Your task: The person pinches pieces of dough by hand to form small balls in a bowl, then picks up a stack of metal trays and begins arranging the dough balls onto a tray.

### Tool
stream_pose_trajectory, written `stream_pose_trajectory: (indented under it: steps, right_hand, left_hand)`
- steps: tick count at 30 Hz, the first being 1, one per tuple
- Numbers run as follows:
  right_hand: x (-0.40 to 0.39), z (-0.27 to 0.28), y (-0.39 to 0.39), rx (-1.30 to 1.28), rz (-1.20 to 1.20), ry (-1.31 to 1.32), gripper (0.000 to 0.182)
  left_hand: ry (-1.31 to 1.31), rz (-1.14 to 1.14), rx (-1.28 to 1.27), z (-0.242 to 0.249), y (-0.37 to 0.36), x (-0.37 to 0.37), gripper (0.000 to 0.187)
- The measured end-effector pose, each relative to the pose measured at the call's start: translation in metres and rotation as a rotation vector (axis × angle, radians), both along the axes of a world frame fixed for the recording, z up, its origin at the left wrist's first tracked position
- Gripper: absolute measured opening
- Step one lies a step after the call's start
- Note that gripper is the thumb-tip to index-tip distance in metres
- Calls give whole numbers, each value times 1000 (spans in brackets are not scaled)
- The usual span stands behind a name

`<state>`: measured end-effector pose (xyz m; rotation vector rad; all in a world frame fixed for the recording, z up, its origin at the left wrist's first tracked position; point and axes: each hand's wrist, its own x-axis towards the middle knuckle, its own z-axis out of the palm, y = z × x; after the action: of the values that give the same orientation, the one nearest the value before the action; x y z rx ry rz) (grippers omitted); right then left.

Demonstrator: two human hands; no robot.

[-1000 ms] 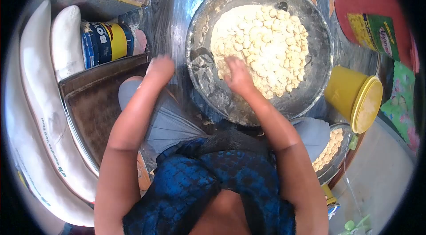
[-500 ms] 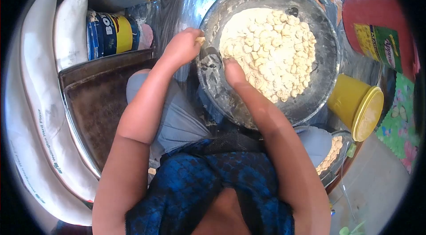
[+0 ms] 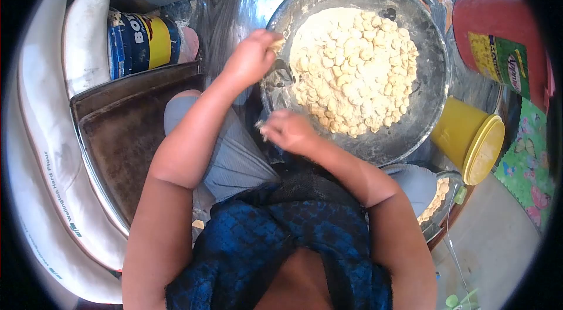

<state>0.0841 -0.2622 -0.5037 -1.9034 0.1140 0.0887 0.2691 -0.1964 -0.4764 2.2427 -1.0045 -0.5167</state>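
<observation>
- Pale dough pieces (image 3: 352,70) lie heaped in the floured metal pan (image 3: 431,99) before my knees.
- My left hand (image 3: 251,59) pinches one dough bit (image 3: 275,45) at the pan's left rim.
- My right hand (image 3: 287,131) curls closed over the near rim; what it holds I cannot tell.

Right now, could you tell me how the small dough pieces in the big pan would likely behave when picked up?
The dough pieces look small and light, probably soft. Flour dusting the pan suggests they separate easily rather than stick. The left hand pinches one between fingertips.
</observation>
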Motion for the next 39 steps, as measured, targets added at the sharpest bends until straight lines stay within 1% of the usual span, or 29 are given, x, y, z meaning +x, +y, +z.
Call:
stream_pose_trajectory:
  steps: [1,2,3,4,5,6,7,8,9,11,13,15,16,18,19,21,22,24,28,30,31,33,34,35,37,39]
  right_hand:
    - [-1,4,1,-157,209,-266,13]
    - [-2,0,-1,-156,208,-265,13]
    - [-3,-7,-7,-146,85,-94,13]
    - [-1,-13,-17,-136,-36,76,14]
    - [4,-20,-31,-218,-152,89,15]
    - [5,-34,-47,-237,-252,27,18]
    - [4,-52,-64,-349,-248,50,25]
    - [1,-78,-74,-490,-240,148,30]
    - [-9,-94,-79,-491,-237,149,30]
    - [-17,-114,-84,-531,-187,170,32]
    - [-19,-107,-77,-521,-185,122,30]
    - [-17,-101,-73,-292,-456,338,27]
    - [-15,-101,-74,-292,-453,341,27]
    - [-4,-103,-79,-418,-447,415,22]
    - [1,-104,-81,-418,-447,415,22]
    - [13,-107,-83,-616,-253,522,20]
    - [15,-112,-84,-613,-250,521,20]
    - [15,-122,-84,-731,-175,441,21]
    - [16,-131,-90,-790,-133,464,20]
    - [15,-129,-95,-669,-181,309,14]
    - [14,-128,-99,-671,-182,305,14]
    - [14,-120,-106,-36,-338,375,11]
    - [15,-115,-106,215,-444,448,13]
    - [11,-109,-104,214,-442,448,13]
    - [10,-55,-83,315,-352,512,15]
    - [-3,-36,-49,164,113,333,16]
  left_hand:
    - [35,-59,0,-1,-4,-5,33]
    - [69,-120,1,-3,-6,-9,34]
    - [70,-120,2,-7,-7,-13,34]
    - [82,-174,48,-12,-8,-16,33]
    - [93,-227,93,-16,-9,-19,33]
    - [102,-248,138,-16,-10,-20,33]
    - [105,-245,137,-18,-11,-21,33]
    - [106,-244,185,-21,-11,-22,33]
    - [104,-242,233,-23,-12,-23,34]
    - [109,-237,245,-25,-14,-24,34]
    - [119,-230,259,-27,-15,-23,34]
    - [89,-253,265,-28,-17,-22,36]
    - [93,-251,266,-28,-19,-23,36]
    - [123,-245,261,-27,-23,-25,30]
    - [123,-245,261,-28,-25,-27,30]
    - [156,-319,338,-31,-30,-28,35]
    - [156,-317,343,-32,-30,-28,35]
    - [160,-337,316,-34,-29,-29,34]
    - [159,-357,362,-32,-31,-27,34]
    - [157,-351,381,-33,-28,-25,35]
    - [153,-350,379,-35,-26,-24,35]
    - [158,-310,338,-36,-23,-20,35]
    - [157,-309,336,-37,-21,-19,35]
    - [137,-290,296,-38,-19,-17,36]
    - [122,-272,257,-38,-14,-15,36]
    - [153,-236,220,-36,-11,-13,37]
